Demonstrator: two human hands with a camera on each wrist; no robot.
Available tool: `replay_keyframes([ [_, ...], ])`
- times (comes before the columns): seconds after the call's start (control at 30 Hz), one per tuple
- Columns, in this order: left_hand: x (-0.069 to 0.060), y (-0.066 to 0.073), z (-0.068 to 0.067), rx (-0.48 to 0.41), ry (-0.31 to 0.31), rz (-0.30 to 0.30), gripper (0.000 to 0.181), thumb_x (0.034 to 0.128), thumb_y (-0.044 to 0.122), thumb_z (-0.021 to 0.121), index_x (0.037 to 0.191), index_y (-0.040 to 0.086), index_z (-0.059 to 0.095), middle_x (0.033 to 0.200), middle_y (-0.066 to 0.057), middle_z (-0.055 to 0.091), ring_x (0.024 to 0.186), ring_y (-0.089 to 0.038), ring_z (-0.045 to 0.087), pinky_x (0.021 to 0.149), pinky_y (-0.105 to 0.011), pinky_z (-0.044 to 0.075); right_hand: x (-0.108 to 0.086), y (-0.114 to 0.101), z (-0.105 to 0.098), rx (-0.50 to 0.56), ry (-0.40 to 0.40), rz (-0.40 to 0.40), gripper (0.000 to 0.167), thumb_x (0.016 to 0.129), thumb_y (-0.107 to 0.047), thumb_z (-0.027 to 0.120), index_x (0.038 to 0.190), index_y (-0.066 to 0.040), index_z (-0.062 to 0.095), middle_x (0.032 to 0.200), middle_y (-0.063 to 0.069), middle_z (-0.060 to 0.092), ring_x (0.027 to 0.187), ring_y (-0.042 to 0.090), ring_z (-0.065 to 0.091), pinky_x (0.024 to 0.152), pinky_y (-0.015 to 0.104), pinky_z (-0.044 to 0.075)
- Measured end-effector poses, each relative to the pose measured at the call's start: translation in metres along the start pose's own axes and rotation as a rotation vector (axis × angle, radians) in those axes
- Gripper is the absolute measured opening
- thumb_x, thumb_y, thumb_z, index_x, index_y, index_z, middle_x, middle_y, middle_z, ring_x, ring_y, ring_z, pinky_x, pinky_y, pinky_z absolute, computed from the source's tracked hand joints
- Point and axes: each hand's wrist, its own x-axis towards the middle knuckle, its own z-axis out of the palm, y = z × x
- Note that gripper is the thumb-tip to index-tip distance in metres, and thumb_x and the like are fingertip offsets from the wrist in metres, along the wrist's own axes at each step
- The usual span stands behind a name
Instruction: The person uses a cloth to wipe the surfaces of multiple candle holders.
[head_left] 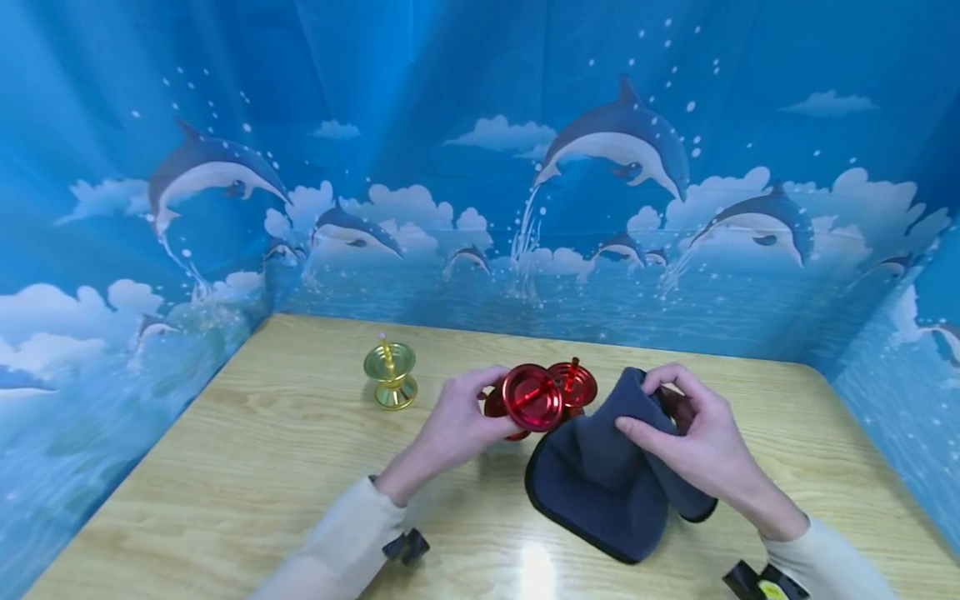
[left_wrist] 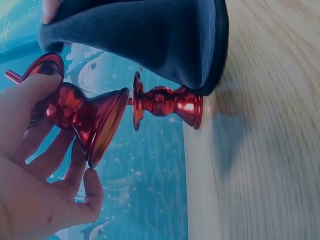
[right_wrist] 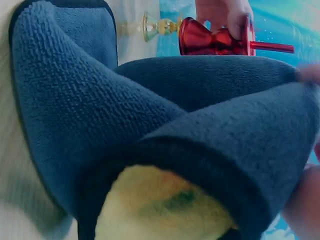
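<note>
While left hand point(head_left: 459, 418) clamps raised red candlestick point(head_left: 533, 400), right hand point(head_left: 702, 432) pinches navy cloth point(head_left: 609, 479).
Cloth's right of candlestick, likely bunched for grip.

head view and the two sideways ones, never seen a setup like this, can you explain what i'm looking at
There is no machine here: a person works with two bare hands. The widest picture comes from a camera worn on the head, looking forward and down. The other two come from a camera on each wrist, so they appear turned sideways.

The left hand holds a red metallic candle holder off the wood-grain tabletop. The right hand pinches a dark blue cloth with black edging. A second red candle holder and a gold candle holder stand on the surface. Behind hangs a dolphin-print backdrop.
</note>
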Motion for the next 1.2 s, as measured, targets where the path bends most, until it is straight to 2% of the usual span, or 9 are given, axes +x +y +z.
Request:
replay_keyframes([
  [0.17,-0.002,0.004,0.002,0.02,-0.021,0.017,0.043,0.081,0.026,0.086,0.121,0.023,0.073,0.114,0.007,0.077,0.105,-0.011,0.066,0.09,-0.035,0.053,0.001,0.001,0.005,0.128,-0.079,-0.015,0.023,0.094,0.011,0.059,0.113,-0.001,0.06,0.118,-0.006,0.06,0.091,0.008,0.059,0.076,0.016,0.05],
  [0.27,-0.003,0.006,0.003,0.029,-0.021,0.02,0.043,0.0811,0.027,0.087,0.122,0.024,0.073,0.114,0.008,0.077,0.104,-0.009,0.065,0.089,-0.035,0.053,0.004,-0.002,0.006,0.125,-0.098,0.009,0.027,0.094,0.011,0.062,0.118,0.001,0.057,0.116,-0.008,0.064,0.094,0.005,0.063,0.078,0.015,0.053],
  [0.43,-0.004,0.009,0.004,0.055,-0.024,0.062,0.041,0.0803,0.024,0.088,0.119,0.023,0.074,0.108,0.008,0.076,0.093,-0.009,0.061,0.082,-0.03,0.051,0.01,-0.01,0.008,0.01,-0.116,0.209,0.045,0.091,-0.007,0.075,0.133,-0.007,0.057,0.105,-0.002,0.072,0.087,0.006,0.07,0.073,0.022,0.058],
  [0.53,-0.004,0.011,0.004,0.074,-0.029,0.092,0.039,0.08,0.024,0.088,0.117,0.02,0.074,0.104,0.007,0.075,0.088,-0.01,0.057,0.076,-0.027,0.049,0.014,-0.013,0.011,-0.045,-0.084,0.324,0.035,0.089,-0.016,0.08,0.12,-0.007,0.067,0.101,0.002,0.072,0.083,0.008,0.067,0.07,0.024,0.056],
  [0.6,-0.005,0.012,0.005,0.087,-0.029,0.113,0.037,0.0801,0.024,0.088,0.114,0.018,0.074,0.101,0.006,0.075,0.087,-0.01,0.057,0.074,-0.026,0.05,0.016,-0.015,0.013,-0.069,-0.048,0.362,0.028,0.088,-0.019,0.082,0.109,-0.006,0.068,0.097,0.001,0.069,0.081,0.008,0.065,0.067,0.024,0.055],
  [0.73,-0.004,0.012,0.009,0.124,-0.02,0.141,0.036,0.0779,0.025,0.089,0.11,0.018,0.075,0.1,0.005,0.075,0.088,-0.009,0.059,0.076,-0.031,0.053,0.019,-0.019,0.018,-0.056,0.025,0.379,0.028,0.088,-0.021,0.081,0.102,-0.006,0.062,0.087,-0.002,0.064,0.075,0.011,0.062,0.06,0.025,0.051],
  [0.83,-0.004,0.012,0.011,0.134,-0.016,0.132,0.035,0.0773,0.026,0.089,0.108,0.019,0.075,0.098,0.006,0.074,0.086,-0.007,0.06,0.076,-0.033,0.056,0.018,-0.022,0.023,0.027,0.035,0.388,0.027,0.091,-0.021,0.079,0.102,-0.004,0.06,0.083,-0.005,0.064,0.073,0.012,0.062,0.061,0.026,0.053],
  [1.03,-0.005,0.017,0.012,0.112,-0.024,0.061,0.028,0.0791,0.028,0.086,0.102,0.02,0.073,0.092,0.009,0.072,0.08,-0.003,0.064,0.069,-0.023,0.057,0.012,-0.022,0.029,0.275,-0.012,0.365,0.011,0.094,-0.01,0.073,0.1,-0.006,0.064,0.087,-0.004,0.072,0.077,0.015,0.069,0.071,0.027,0.059],
  [1.2,-0.006,0.019,0.01,0.154,-0.033,0.011,0.022,0.0795,0.031,0.084,0.095,0.022,0.071,0.085,0.012,0.069,0.076,-0.003,0.061,0.064,-0.019,0.053,0.003,-0.016,0.028,0.378,-0.081,0.285,0.011,0.096,-0.002,0.066,0.101,-0.012,0.069,0.096,-0.005,0.071,0.082,0.012,0.067,0.074,0.024,0.057],
])
